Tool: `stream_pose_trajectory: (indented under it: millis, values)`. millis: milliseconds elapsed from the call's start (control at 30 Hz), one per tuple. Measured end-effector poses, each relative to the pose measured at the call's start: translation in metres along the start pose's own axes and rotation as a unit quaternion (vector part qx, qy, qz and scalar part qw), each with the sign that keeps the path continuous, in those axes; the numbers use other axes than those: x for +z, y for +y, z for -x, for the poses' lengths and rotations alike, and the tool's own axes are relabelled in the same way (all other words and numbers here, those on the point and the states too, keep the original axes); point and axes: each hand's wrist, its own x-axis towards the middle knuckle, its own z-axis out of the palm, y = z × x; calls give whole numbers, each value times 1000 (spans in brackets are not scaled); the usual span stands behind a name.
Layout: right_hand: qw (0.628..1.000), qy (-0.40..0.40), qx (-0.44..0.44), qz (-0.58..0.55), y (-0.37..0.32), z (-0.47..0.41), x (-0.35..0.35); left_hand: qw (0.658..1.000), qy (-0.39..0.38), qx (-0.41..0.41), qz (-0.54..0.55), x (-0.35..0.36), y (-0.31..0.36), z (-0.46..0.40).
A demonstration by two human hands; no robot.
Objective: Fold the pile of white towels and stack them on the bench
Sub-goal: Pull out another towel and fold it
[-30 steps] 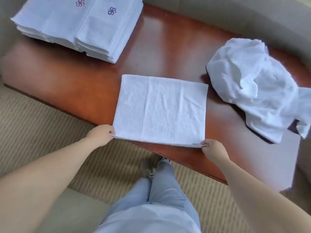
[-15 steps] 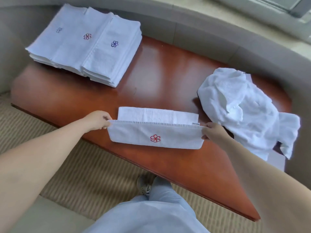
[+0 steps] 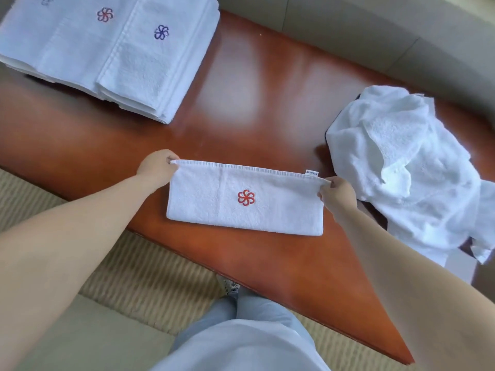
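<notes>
Towels are what we fold, and one folded towel (image 3: 245, 200) lies flat near the front edge of the desk (image 3: 267, 116), red flower mark facing up. Our left hand (image 3: 156, 167) pinches its far left corner, and our right hand (image 3: 336, 192) pinches the far right corner beside the small label (image 3: 312, 173). To do this fold well, we line the top hem up with the layer beneath, pull gently outward so the cloth lies taut, then press it flat. The likely next fold brings one short end over the other. The finished stack (image 3: 107, 52) waits at the far left; the loose pile (image 3: 407, 167) sits to the right, well apart.
</notes>
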Motion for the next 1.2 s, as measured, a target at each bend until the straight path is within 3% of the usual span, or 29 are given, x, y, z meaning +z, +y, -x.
stream_pose_trajectory:
  millis: [167,300,433,500,600,733,833,900,1033,1200]
  values:
    - [998,-36,29,-40,12,-11,9,991,-15,-56,120,23,-8,-15]
    - [1000,-18,-10,7,19,-15,13,992,-24,-67,107,33,-21,-15]
    - [997,-28,-41,-62,10,-3,2,990,-45,-34,126,23,-25,-10]
    - [995,-64,-43,-63,12,10,-6,987,-112,-31,113,14,-28,-2]
    - [981,-190,-30,36,32,38,-17,956,-284,-51,55,-1,-38,26]
    - [897,-370,58,236,61,82,-30,881,-453,-44,-132,-10,-53,68]
    - [866,-413,89,268,63,101,-39,847,-504,-91,-146,-14,-55,86]
    - [882,-388,72,256,56,103,-43,867,-477,-90,-117,-16,-55,88]
    - [944,-296,24,147,44,88,-43,937,-346,-45,-24,-20,-51,70]
    - [984,-175,17,-25,43,59,-31,977,-204,-33,48,-8,-43,40]
